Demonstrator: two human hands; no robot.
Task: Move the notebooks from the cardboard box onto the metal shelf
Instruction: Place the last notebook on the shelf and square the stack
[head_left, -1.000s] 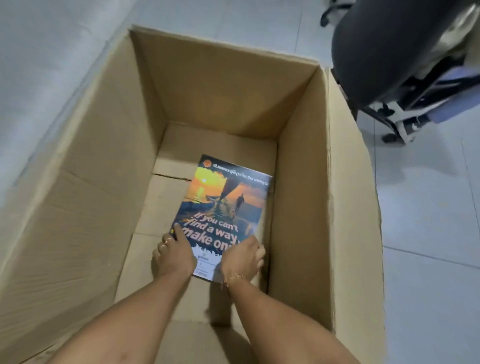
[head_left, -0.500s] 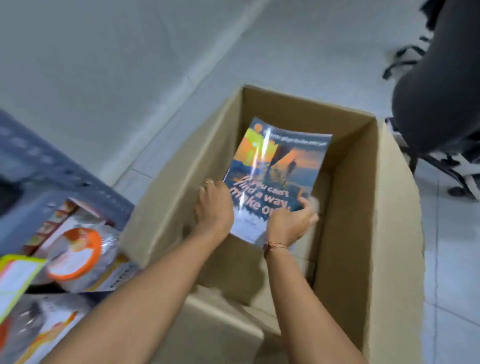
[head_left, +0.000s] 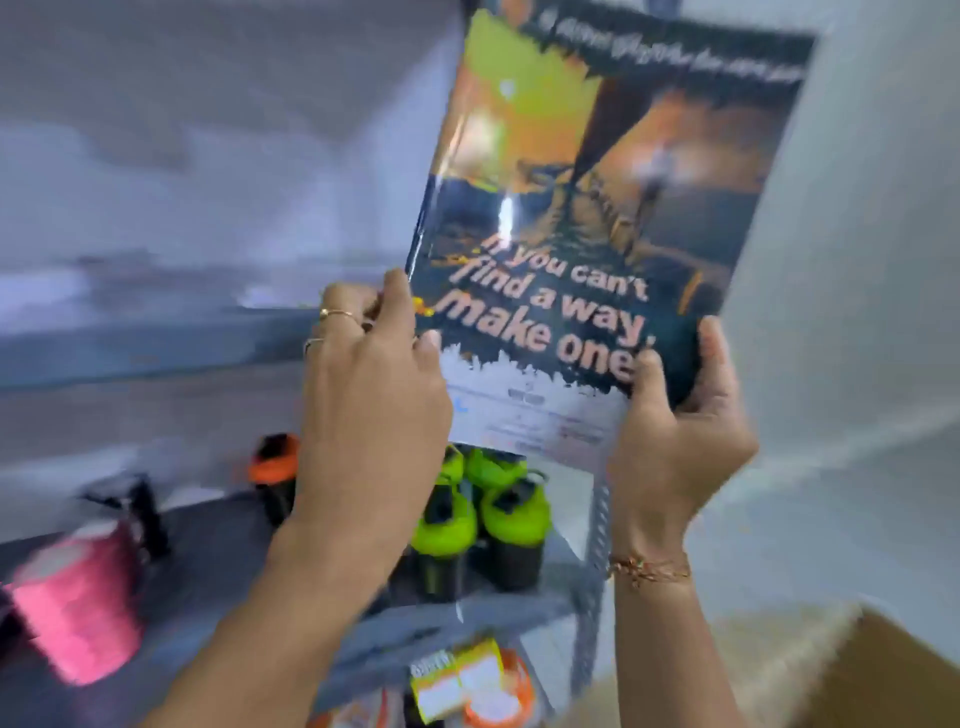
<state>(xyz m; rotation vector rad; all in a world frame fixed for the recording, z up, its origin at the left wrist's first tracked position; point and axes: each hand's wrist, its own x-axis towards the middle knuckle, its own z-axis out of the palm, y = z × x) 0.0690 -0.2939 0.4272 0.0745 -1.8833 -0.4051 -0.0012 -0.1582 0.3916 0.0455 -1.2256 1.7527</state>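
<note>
Glossy notebook (head_left: 587, 218) between raised hands

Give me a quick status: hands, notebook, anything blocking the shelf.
Left hand and right hand both grip notebook, held up at metal shelf. Green-capped bottles stand on the level below.

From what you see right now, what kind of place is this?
Probably a storeroom or stock corner: a grey metal shelf holds green-capped bottles, a pink spool and packaged goods, with bare white walls behind.
</note>
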